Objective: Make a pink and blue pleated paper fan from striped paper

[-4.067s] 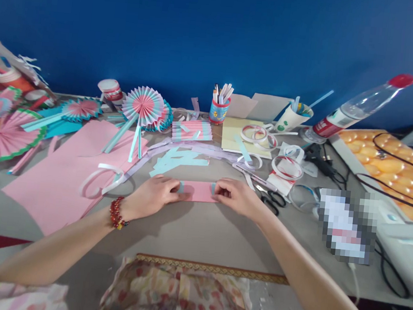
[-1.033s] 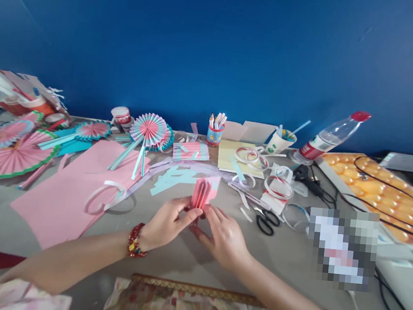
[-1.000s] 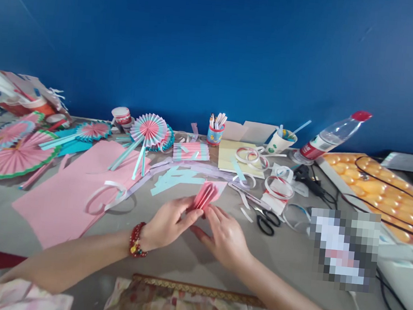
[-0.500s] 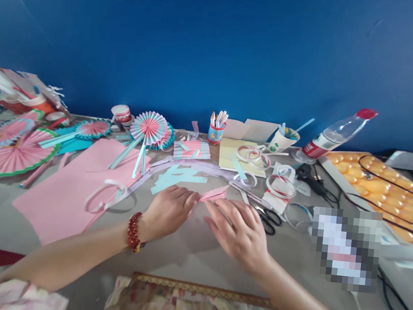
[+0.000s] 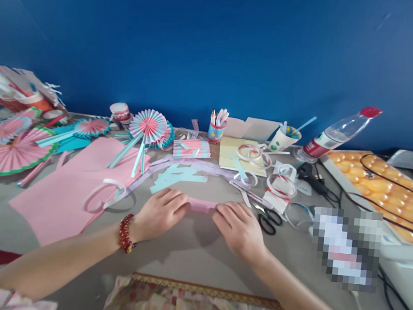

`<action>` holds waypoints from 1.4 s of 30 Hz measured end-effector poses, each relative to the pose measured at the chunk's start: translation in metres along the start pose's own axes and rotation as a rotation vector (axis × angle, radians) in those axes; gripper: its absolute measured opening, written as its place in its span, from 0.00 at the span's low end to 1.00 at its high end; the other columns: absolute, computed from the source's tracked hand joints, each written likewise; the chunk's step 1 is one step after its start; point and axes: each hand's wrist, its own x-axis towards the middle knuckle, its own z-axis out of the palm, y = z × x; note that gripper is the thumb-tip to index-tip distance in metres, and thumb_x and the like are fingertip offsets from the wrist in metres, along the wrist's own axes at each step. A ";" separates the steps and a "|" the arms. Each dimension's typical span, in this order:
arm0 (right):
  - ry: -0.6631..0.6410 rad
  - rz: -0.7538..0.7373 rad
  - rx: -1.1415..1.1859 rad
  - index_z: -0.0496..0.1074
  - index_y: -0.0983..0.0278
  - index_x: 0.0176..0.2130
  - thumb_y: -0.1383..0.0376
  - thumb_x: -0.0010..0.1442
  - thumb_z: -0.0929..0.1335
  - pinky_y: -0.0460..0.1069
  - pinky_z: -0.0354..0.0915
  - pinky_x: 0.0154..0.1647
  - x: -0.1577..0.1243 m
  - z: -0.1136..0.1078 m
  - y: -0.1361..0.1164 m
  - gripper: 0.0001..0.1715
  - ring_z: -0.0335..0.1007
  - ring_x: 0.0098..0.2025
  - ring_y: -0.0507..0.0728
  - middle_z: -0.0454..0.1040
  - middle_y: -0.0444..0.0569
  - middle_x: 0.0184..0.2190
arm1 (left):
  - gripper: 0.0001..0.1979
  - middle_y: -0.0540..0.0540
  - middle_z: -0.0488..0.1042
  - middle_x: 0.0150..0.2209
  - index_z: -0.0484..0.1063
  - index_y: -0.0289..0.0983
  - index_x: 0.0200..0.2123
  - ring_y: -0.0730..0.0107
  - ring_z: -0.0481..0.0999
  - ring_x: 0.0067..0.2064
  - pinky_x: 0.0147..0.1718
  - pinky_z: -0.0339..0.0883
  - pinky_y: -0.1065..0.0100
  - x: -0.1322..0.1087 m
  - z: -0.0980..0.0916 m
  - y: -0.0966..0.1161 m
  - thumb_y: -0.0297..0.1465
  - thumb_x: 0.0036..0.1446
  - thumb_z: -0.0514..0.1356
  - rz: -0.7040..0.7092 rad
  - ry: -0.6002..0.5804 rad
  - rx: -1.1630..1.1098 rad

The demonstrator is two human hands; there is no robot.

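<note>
A narrow folded strip of pink paper (image 5: 202, 205) stretches between my two hands, low over the grey table. My left hand (image 5: 160, 215), with a red bead bracelet on its wrist, pinches the left end. The right end is gripped by my right hand (image 5: 241, 230), whose fingers lie bent over it. Both ends of the strip are hidden under my fingers. Just beyond my hands lie loose light-blue paper strips (image 5: 178, 178). A pair of scissors (image 5: 269, 221) with black handles rests to the right of my right hand.
Large pink paper sheets (image 5: 52, 194) and pleated paper fans (image 5: 148, 126) cover the left side. Behind are a pen cup (image 5: 216, 132), rolls of tape (image 5: 281, 185) and a tilted plastic bottle (image 5: 330, 137). A glue gun (image 5: 311, 180) and cables lie at the right.
The pink paper has gone from a slanted, pointed shape to a level strip held at both ends. My hands have moved slightly apart, the left one leftward.
</note>
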 end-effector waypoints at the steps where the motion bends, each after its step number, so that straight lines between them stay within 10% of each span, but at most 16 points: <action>1: -0.014 -0.013 0.004 0.74 0.63 0.35 0.73 0.67 0.61 0.51 0.59 0.40 -0.003 0.002 -0.001 0.14 0.66 0.38 0.57 0.76 0.50 0.35 | 0.08 0.44 0.74 0.42 0.71 0.36 0.40 0.63 0.72 0.44 0.43 0.66 0.61 -0.005 0.002 0.001 0.24 0.67 0.52 -0.015 -0.013 0.003; 9: -0.176 -0.048 0.086 0.73 0.65 0.35 0.75 0.65 0.60 0.51 0.61 0.40 -0.024 0.019 -0.014 0.14 0.66 0.37 0.57 0.73 0.51 0.32 | 0.11 0.44 0.72 0.37 0.72 0.37 0.39 0.64 0.71 0.40 0.40 0.67 0.62 -0.033 0.016 0.011 0.24 0.67 0.50 -0.009 -0.159 -0.091; 21: -0.351 0.259 0.355 0.70 0.63 0.39 0.70 0.68 0.62 0.50 0.62 0.40 -0.015 0.022 -0.003 0.08 0.69 0.39 0.57 0.74 0.49 0.36 | 0.06 0.48 0.74 0.39 0.72 0.39 0.38 0.70 0.75 0.39 0.38 0.65 0.71 -0.025 0.014 -0.009 0.30 0.67 0.55 -0.405 -0.172 -0.678; 42: -0.609 0.437 0.381 0.69 0.62 0.39 0.65 0.69 0.63 0.47 0.57 0.36 0.014 0.017 0.004 0.06 0.72 0.39 0.56 0.76 0.48 0.37 | 0.10 0.50 0.74 0.39 0.72 0.40 0.38 0.68 0.74 0.38 0.37 0.61 0.69 0.000 0.014 -0.040 0.35 0.67 0.53 -0.369 -0.478 -0.694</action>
